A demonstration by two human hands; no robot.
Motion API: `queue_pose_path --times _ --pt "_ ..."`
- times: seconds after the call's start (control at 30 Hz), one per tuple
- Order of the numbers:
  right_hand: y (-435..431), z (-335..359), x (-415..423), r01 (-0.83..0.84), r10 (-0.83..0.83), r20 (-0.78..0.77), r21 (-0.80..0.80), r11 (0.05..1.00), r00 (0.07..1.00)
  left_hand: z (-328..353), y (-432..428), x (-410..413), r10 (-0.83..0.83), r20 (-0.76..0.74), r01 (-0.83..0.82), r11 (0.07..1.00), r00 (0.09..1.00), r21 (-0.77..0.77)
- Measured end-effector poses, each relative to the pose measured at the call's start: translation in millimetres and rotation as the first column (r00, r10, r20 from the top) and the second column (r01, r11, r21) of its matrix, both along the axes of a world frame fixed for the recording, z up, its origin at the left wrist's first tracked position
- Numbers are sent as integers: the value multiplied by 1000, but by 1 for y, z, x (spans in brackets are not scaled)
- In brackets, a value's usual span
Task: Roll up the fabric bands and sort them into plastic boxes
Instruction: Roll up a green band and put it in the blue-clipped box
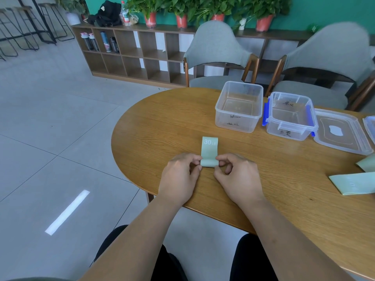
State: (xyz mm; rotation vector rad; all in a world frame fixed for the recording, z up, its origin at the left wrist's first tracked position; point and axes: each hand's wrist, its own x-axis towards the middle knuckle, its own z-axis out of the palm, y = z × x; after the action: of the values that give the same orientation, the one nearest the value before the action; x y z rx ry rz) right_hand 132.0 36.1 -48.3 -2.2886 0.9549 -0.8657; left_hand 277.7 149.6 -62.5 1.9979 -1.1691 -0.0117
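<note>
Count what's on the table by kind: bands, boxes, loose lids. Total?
Bands: 3 (the last cut off by the frame edge)
Boxes: 2
Loose lids: 2
Total: 7

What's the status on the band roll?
Left grip and right grip pinch the roll's ends. 30 LB band part rolled, far end flat on table. Nothing between it and open box.

Both hands (209,175) on band (209,152) (half-rolled)
</note>
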Motion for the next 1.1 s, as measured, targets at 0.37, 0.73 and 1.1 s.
queue_pose_path --times 0.37,0.73,1.1 --pt "0 6 -3 6 -11 36 139 990 999 2 3 -2 -26 2 26 999 1000 -22" --pt "-3 2 -1 24 -27 34 62 998 999 4 2 -3 -16 -66 16 1000 998 6" --pt "-1 -2 1 27 -27 -8 -10 1000 1000 7 3 -3 -22 -72 24 999 997 23"
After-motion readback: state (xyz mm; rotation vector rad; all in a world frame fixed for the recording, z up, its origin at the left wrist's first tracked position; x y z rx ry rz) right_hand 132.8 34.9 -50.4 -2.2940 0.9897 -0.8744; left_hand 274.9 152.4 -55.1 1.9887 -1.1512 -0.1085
